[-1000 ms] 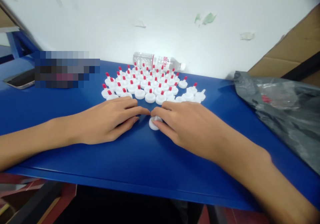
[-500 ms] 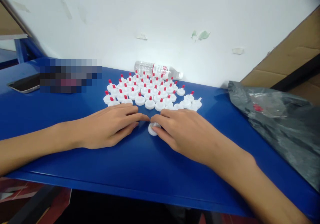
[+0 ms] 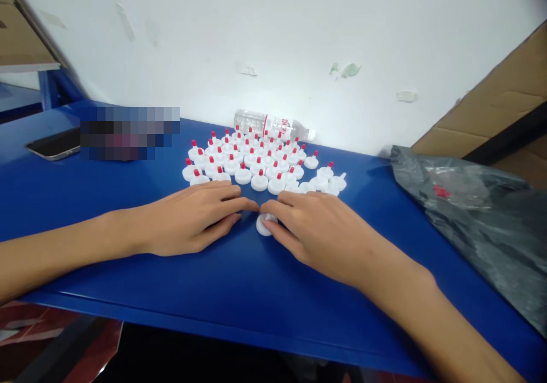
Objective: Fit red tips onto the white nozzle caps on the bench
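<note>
My right hand (image 3: 318,223) pinches a white nozzle cap (image 3: 263,228) between thumb and fingers, low over the blue table (image 3: 239,292). Its fingers hide most of the cap's spout. To the left, my left hand (image 3: 192,218) is open, palm down, with its index finger stretched out until the tip meets or nearly meets my right fingertips. Its thumb is apart from the index finger, and nothing shows between them. Beyond both hands stand several white nozzle caps with red tips (image 3: 259,182). Near my right knuckles lie several white caps without red tips (image 3: 337,182).
A clear plastic bottle (image 3: 273,126) lies along the white wall behind the caps. On the right, a grey plastic bag (image 3: 482,229) carries a small clear bag with red pieces (image 3: 442,191). A phone (image 3: 53,143) lies at the left, beside a blurred-out patch.
The view has shifted slightly, so the whole scene sits a little lower and to the right. Both hands keep nearly the same pose, the right one still on the nozzle cap.
</note>
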{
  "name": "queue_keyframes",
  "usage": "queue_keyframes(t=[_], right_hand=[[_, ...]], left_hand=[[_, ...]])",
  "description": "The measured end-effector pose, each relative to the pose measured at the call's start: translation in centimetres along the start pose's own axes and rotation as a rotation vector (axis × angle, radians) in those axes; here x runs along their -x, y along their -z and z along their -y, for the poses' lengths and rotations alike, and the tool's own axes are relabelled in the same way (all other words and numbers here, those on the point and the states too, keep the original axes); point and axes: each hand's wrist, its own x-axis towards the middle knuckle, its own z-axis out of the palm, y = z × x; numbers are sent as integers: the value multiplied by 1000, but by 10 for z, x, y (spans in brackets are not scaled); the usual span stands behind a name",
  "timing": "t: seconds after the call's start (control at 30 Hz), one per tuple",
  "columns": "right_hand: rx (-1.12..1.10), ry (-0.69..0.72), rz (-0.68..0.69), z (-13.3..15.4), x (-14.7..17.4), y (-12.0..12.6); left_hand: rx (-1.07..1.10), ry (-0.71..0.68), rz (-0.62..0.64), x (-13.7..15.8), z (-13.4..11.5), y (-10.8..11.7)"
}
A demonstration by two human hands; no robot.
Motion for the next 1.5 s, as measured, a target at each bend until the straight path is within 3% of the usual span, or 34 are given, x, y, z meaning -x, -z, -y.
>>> queue_keyframes(t=[0.93,1.5], right_hand=[[-1,-2,-2,0,0,0],[-19,-13,4,-1,2,-1]], left_hand=[[32,13,-20,0,0,0],[-4,23,41,2,2,-1]])
